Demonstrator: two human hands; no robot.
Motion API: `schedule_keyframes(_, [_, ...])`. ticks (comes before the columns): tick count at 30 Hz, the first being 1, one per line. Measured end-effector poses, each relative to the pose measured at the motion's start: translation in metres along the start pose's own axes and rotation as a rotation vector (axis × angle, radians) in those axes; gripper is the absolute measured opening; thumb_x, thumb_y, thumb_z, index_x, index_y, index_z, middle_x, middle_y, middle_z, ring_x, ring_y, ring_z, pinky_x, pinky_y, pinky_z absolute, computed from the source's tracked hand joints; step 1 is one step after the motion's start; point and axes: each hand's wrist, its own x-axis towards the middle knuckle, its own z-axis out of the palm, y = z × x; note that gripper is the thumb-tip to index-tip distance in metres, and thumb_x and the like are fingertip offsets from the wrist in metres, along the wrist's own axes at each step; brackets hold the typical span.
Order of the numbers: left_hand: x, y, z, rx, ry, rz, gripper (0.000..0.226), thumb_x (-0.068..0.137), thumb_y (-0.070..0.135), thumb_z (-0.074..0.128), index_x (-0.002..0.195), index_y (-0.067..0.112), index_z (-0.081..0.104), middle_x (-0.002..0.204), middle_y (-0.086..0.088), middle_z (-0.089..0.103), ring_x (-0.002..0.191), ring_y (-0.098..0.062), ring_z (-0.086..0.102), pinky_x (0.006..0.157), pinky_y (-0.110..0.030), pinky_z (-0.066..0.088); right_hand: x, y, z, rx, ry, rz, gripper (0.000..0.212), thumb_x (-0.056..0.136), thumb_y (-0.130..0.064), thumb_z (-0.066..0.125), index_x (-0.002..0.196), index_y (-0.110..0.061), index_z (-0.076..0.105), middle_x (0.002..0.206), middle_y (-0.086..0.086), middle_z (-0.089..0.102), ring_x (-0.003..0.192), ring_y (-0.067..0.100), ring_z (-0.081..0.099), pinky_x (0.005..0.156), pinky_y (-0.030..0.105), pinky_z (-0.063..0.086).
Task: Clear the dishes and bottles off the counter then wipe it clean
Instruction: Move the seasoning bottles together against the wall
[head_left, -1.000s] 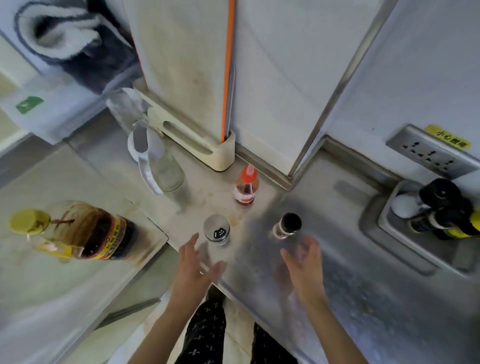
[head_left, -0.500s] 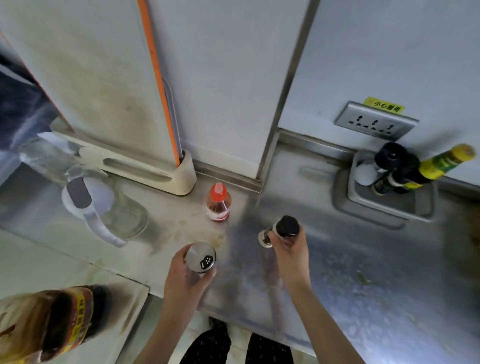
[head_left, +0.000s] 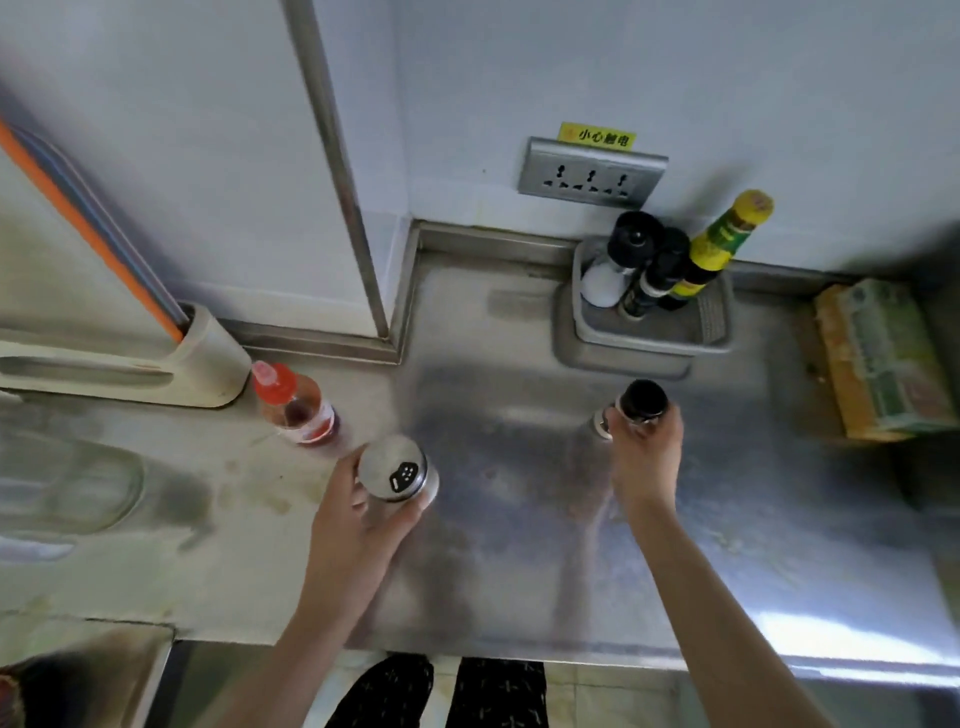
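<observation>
My left hand (head_left: 358, 514) grips a silver-lidded shaker (head_left: 397, 467) from the side, above the steel counter (head_left: 519, 545). My right hand (head_left: 644, 457) holds a small black-capped bottle (head_left: 641, 400) to the right of it. A small bottle with a red cap (head_left: 293, 408) stands on the counter to the left, untouched. At the back, a grey plastic tray (head_left: 711, 322) holds three bottles (head_left: 660, 260), one with a yellow cap.
A cream holder (head_left: 208, 358) with an upright orange-edged board stands at the back left. A glass jug (head_left: 67, 483) is blurred at far left. A green and yellow packet (head_left: 883, 358) lies at the right. A wall socket (head_left: 592, 174) sits above the tray.
Both hands reached in and took hold of the shaker and the black-capped bottle. Since then both have been carried to the right, the black-capped bottle closer to the grey tray.
</observation>
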Motion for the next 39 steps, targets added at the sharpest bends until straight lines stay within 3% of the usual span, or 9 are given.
schedule_keyframes(6, [0.029,0.030,0.076,0.016,-0.073,0.061,0.058,0.059,0.040,0.080,0.107,0.039,0.049,0.109,0.012,0.062,0.098,0.000,0.060,0.087,-0.029,0.047,0.059,-0.007,-0.016,-0.050,-0.002,-0.041,0.042,0.081,-0.021,0.068,0.119,-0.012,0.051,0.115,0.008,0.059,0.105,0.023,0.056,0.089,0.036,0.045])
schedule_keyframes(12, [0.072,0.050,0.136,0.054,-0.107,0.143,0.058,0.067,0.028,0.080,0.113,0.035,0.046,0.115,0.012,0.060,0.107,-0.009,0.058,0.091,-0.029,0.043,0.084,-0.004,-0.026,0.093,-0.026,-0.100,0.038,0.081,-0.018,0.069,0.116,-0.014,0.053,0.110,0.003,0.064,0.098,0.013,0.062,0.074,0.011,0.047])
schedule_keyframes(18, [0.100,0.084,0.168,0.024,-0.081,0.196,0.053,0.062,0.035,0.078,0.104,0.038,0.045,0.106,0.022,0.061,0.101,0.000,0.059,0.085,-0.027,0.044,0.112,-0.029,-0.038,0.225,-0.026,-0.208,0.037,0.081,-0.018,0.069,0.113,-0.019,0.050,0.111,0.005,0.063,0.097,0.010,0.063,0.080,0.021,0.050])
schedule_keyframes(21, [0.103,0.088,0.176,0.027,-0.064,0.198,0.052,0.065,0.028,0.081,0.103,0.037,0.046,0.100,0.027,0.060,0.097,0.006,0.058,0.077,-0.021,0.041,0.128,-0.034,-0.029,0.209,-0.029,-0.266,0.041,0.077,-0.022,0.069,0.110,-0.035,0.049,0.118,0.008,0.059,0.106,0.016,0.060,0.091,0.031,0.050])
schedule_keyframes(25, [0.102,0.080,0.180,0.036,-0.060,0.159,0.055,0.062,0.033,0.078,0.107,0.034,0.048,0.102,0.026,0.060,0.099,0.002,0.059,0.081,-0.024,0.043,0.147,-0.025,-0.010,0.075,-0.061,-0.264,0.051,0.072,-0.034,0.068,0.118,-0.019,0.052,0.115,0.006,0.060,0.107,0.019,0.058,0.094,0.044,0.047])
schedule_keyframes(29, [0.104,0.079,0.180,0.019,-0.032,0.142,0.064,0.057,0.041,0.077,0.113,0.029,0.049,0.108,0.018,0.062,0.102,-0.004,0.060,0.090,-0.033,0.048,0.153,-0.015,-0.002,0.014,-0.068,-0.263,0.047,0.078,-0.022,0.070,0.120,-0.013,0.051,0.117,0.005,0.058,0.108,0.019,0.054,0.095,0.040,0.045])
schedule_keyframes(32, [0.108,0.082,0.179,0.013,-0.019,0.144,0.060,0.055,0.047,0.075,0.108,0.035,0.049,0.110,0.013,0.063,0.103,-0.007,0.061,0.093,-0.040,0.048,0.155,-0.014,0.001,-0.056,-0.062,-0.313,0.048,0.080,-0.021,0.070,0.121,-0.011,0.049,0.120,0.006,0.057,0.112,0.021,0.052,0.094,0.037,0.044])
schedule_keyframes(37, [0.107,0.084,0.181,0.007,-0.007,0.138,0.058,0.057,0.046,0.075,0.108,0.034,0.050,0.110,0.013,0.063,0.102,-0.008,0.061,0.093,-0.043,0.048,0.155,-0.011,-0.001,-0.158,-0.016,-0.320,0.046,0.078,-0.026,0.070,0.116,-0.007,0.052,0.117,0.009,0.061,0.109,0.028,0.054,0.092,0.046,0.045])
schedule_keyframes(39, [0.109,0.087,0.183,0.017,-0.019,0.142,0.057,0.060,0.040,0.077,0.109,0.031,0.050,0.110,0.012,0.063,0.102,-0.009,0.061,0.092,-0.041,0.049,0.157,-0.011,-0.005,-0.208,-0.076,-0.308,0.057,0.076,-0.027,0.073,0.122,-0.006,0.048,0.123,0.010,0.057,0.115,0.030,0.049,0.099,0.044,0.040])
